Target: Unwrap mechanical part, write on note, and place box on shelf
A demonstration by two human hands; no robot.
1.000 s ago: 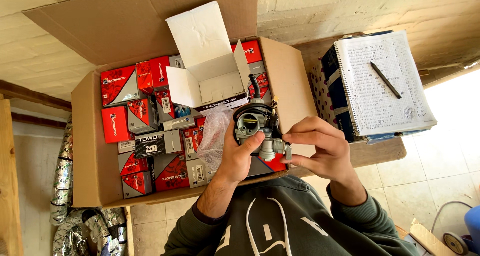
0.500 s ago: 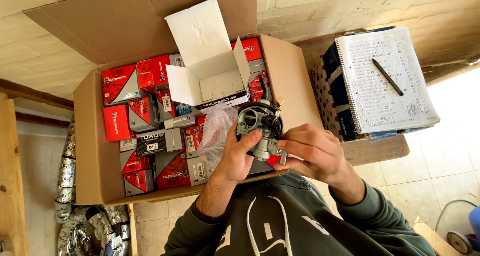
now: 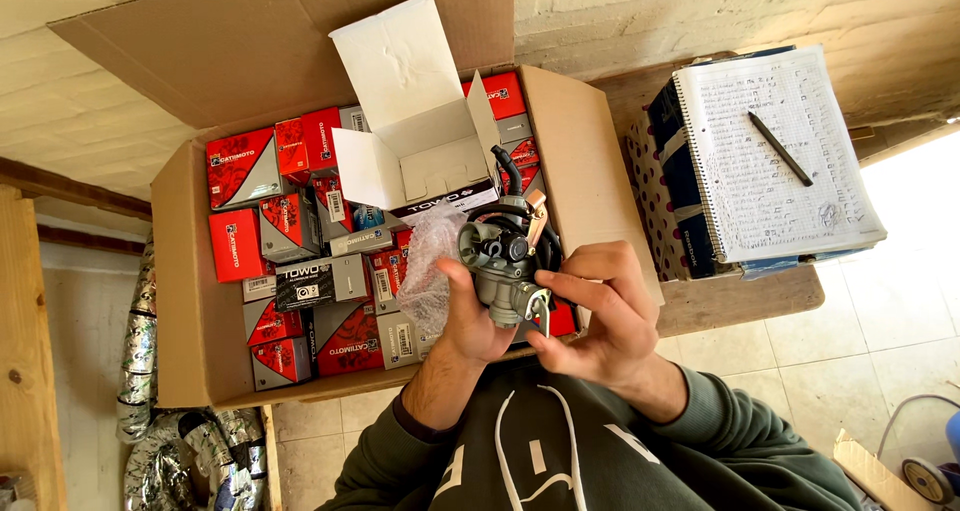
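A grey metal carburettor (image 3: 503, 259) with black hoses is held up over a big cardboard box (image 3: 190, 301). My left hand (image 3: 470, 316) grips its body from below, together with a crumpled clear plastic bag (image 3: 430, 266). My right hand (image 3: 598, 316) pinches the small lever at the part's lower right. Just behind it an open white carton (image 3: 415, 136) stands with its flaps up, on top of the packed boxes.
The cardboard box holds several red and grey small cartons (image 3: 290, 241). To the right, a spiral notebook (image 3: 775, 156) with a black pen (image 3: 780, 148) lies on a dotted box on a wooden bench. Silver flexible ducting (image 3: 140, 351) lies at lower left. Tiled floor at right.
The carburettor has been turned slightly in my hands and my right hand's fingers have shifted along its lower right. The view has edged a little.
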